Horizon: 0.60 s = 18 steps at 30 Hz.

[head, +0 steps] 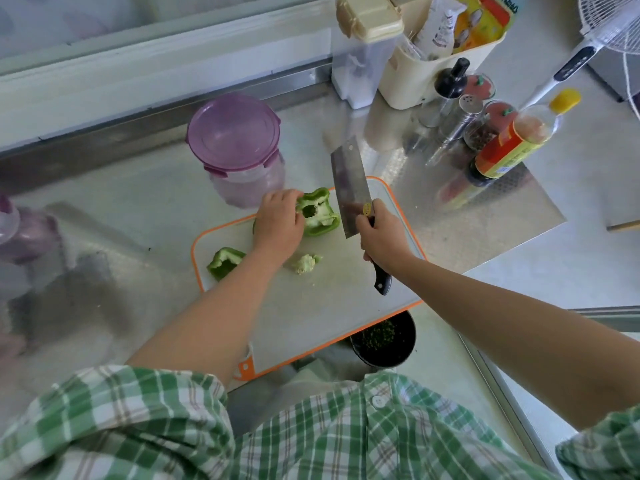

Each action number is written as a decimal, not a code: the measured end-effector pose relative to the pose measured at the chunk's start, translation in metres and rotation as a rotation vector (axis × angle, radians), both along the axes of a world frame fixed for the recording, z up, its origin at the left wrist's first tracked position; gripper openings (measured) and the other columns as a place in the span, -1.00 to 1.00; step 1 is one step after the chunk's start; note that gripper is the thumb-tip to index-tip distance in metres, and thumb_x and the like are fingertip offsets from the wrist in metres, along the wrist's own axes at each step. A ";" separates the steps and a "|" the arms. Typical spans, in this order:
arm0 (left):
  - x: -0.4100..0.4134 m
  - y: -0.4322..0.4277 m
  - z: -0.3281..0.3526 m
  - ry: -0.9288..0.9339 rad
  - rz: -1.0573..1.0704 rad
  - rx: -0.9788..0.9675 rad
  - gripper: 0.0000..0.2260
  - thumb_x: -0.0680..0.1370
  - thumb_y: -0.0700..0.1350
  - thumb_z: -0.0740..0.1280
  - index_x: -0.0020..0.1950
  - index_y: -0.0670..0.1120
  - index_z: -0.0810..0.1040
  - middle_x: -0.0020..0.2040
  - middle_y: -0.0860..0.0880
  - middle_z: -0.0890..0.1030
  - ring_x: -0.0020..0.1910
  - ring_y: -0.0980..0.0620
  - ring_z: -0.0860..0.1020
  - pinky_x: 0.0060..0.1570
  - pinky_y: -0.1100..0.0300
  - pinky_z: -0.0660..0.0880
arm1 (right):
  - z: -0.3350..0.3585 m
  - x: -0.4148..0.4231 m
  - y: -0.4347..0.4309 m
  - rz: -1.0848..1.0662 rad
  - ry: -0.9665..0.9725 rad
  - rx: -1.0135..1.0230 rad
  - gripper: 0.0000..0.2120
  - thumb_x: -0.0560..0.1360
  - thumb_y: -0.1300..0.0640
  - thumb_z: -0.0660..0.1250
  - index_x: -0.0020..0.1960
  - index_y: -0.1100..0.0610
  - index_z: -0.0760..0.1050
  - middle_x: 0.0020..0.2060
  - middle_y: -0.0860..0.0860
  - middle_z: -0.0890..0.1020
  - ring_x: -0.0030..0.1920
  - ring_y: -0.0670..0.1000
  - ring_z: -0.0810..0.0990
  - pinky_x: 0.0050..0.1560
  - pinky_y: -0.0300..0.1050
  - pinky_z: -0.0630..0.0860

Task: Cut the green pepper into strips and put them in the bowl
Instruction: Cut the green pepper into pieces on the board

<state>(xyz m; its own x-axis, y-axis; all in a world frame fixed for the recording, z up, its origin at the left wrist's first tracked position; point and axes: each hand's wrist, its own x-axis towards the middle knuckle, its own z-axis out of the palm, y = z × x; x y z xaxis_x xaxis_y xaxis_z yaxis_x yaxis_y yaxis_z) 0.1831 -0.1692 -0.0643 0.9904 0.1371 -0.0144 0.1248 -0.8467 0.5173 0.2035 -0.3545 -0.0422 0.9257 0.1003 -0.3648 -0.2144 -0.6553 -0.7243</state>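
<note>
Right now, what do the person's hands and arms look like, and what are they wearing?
The left hand and right hand are bare: no gloves, rings or watch visible. Both forearms are uncovered. The short sleeves belong to a green-and-white checked shirt with thin brownish lines and a white button.

On the steel counter point(138, 220) I see, at the far side, a plastic jar with a purple lid point(233, 133). To its right stands a clear container with a beige lid point(360, 64), touching a cream basket point(415, 84) full of packets. Near the basket are a black-capped bottle point(450, 81), a metal shaker point(464, 116) and a sauce bottle with a yellow cap point(512, 147). A white fan point(609, 22) is at the far right.
</note>
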 end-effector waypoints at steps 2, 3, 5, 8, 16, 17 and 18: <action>0.016 -0.005 -0.002 0.106 -0.060 0.010 -0.61 0.58 -0.30 0.18 0.41 -0.18 0.36 0.34 -0.19 0.45 0.34 -0.17 0.33 0.28 0.02 0.30 | -0.003 0.002 -0.006 -0.011 0.041 -0.028 -0.87 0.54 0.16 0.11 -0.18 0.08 0.23 -0.36 0.13 0.51 -0.52 0.09 0.51 -0.38 0.05 0.53; 0.023 -0.007 -0.003 0.162 -0.085 0.029 -0.57 0.59 -0.31 0.16 0.46 -0.17 0.30 0.42 -0.19 0.37 0.39 -0.17 0.29 0.34 0.01 0.27 | -0.004 0.002 -0.008 -0.014 0.057 -0.037 -0.86 0.54 0.16 0.11 -0.19 0.08 0.22 -0.36 0.13 0.51 -0.51 0.10 0.53 -0.38 0.02 0.53; 0.036 -0.011 -0.006 0.256 -0.118 0.063 -0.48 0.59 -0.33 0.15 0.54 -0.12 0.18 0.52 -0.17 0.24 0.45 -0.18 0.24 0.41 0.00 0.24 | -0.006 0.002 -0.012 -0.025 0.094 -0.028 -0.89 0.53 0.18 0.12 -0.17 0.10 0.24 -0.37 0.11 0.50 -0.49 0.10 0.52 -0.39 0.00 0.52; 0.047 -0.018 -0.011 0.310 -0.151 0.074 -0.40 0.57 -0.35 0.18 0.57 -0.03 0.13 0.44 -0.18 0.35 0.36 -0.21 0.34 0.31 -0.05 0.36 | -0.007 0.003 -0.016 -0.002 0.144 -0.020 -0.92 0.53 0.19 0.13 -0.14 0.13 0.28 -0.38 0.11 0.50 -0.49 0.10 0.50 -0.46 -0.09 0.46; 0.051 -0.030 -0.011 0.295 -0.017 0.030 -0.65 0.54 -0.25 0.32 0.31 -0.03 0.49 0.18 -0.17 0.50 0.11 -0.16 0.49 0.02 0.06 0.44 | -0.003 0.011 -0.026 0.125 0.160 -0.063 -0.93 0.54 0.17 0.11 -0.11 0.15 0.30 -0.36 0.13 0.55 -0.53 0.04 0.50 -0.44 -0.12 0.47; 0.050 -0.030 -0.010 0.280 0.026 -0.003 -0.72 0.53 -0.25 0.34 0.23 -0.05 0.53 0.15 -0.15 0.53 0.04 -0.13 0.52 -0.06 0.11 0.42 | -0.001 0.011 -0.027 0.138 0.148 -0.067 -0.93 0.54 0.18 0.11 -0.12 0.14 0.30 -0.36 0.12 0.55 -0.54 0.03 0.50 -0.45 -0.13 0.45; 0.049 -0.030 -0.010 0.262 0.078 -0.048 -0.77 0.52 -0.25 0.35 0.16 -0.07 0.54 0.11 -0.12 0.54 -0.03 -0.09 0.52 -0.11 0.15 0.39 | 0.001 0.012 -0.028 0.148 0.130 -0.069 -0.93 0.54 0.18 0.11 -0.13 0.13 0.29 -0.36 0.12 0.56 -0.55 0.02 0.49 -0.46 -0.15 0.44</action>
